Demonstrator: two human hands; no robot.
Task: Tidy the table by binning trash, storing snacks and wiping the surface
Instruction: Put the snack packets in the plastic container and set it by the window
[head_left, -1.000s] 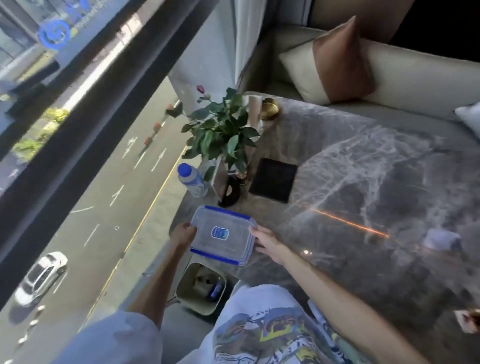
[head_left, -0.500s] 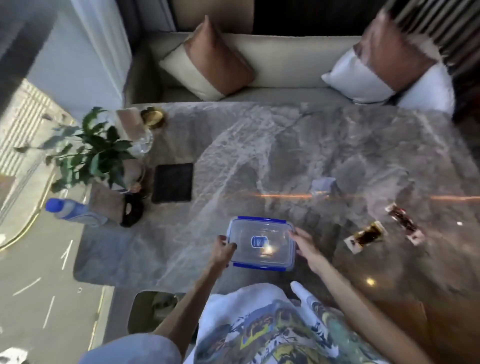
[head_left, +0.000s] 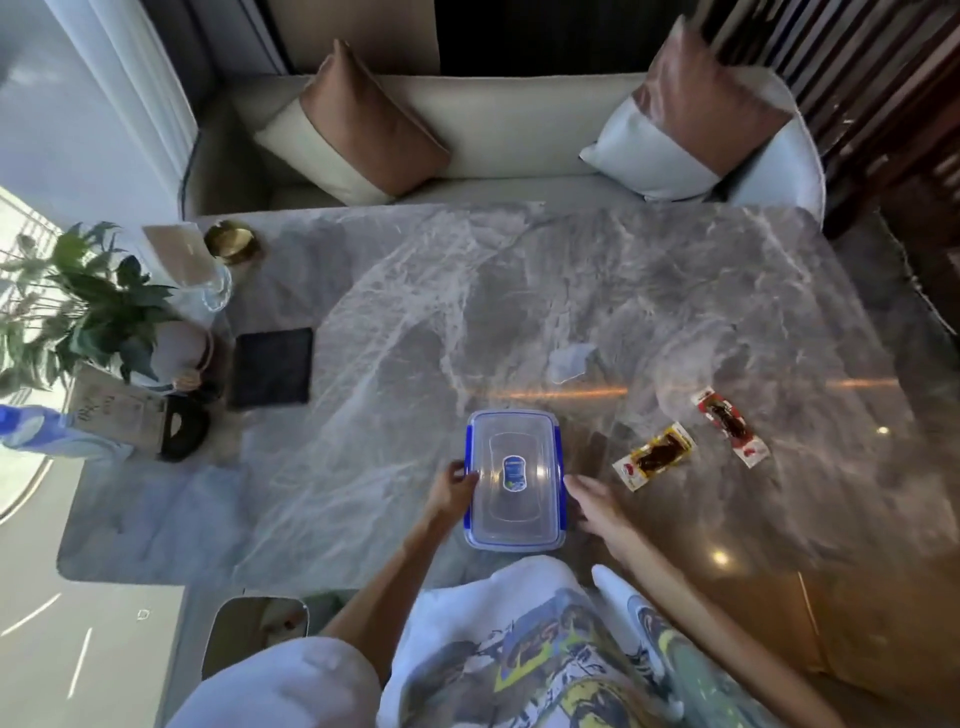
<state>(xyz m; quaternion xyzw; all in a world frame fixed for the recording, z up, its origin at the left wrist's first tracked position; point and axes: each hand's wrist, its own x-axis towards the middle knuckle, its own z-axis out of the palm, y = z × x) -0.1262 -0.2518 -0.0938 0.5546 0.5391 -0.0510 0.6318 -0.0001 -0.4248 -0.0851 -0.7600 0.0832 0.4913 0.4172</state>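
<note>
Box (head_left: 514, 478), where?
On the counter (head_left: 415, 312), between my hands. Left hand (head_left: 454, 483) grips its left edge; right hand (head_left: 592, 501) lies spread just beside its right edge. Snack packets (head_left: 655, 455) lie right of that hand.

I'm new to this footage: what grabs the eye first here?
A blue-clipped clear container sits at the near edge of the table, the left hand on its left side and the right hand beside its right. Two snack packets, one yellow-edged and one red-edged, lie right of it.
</note>
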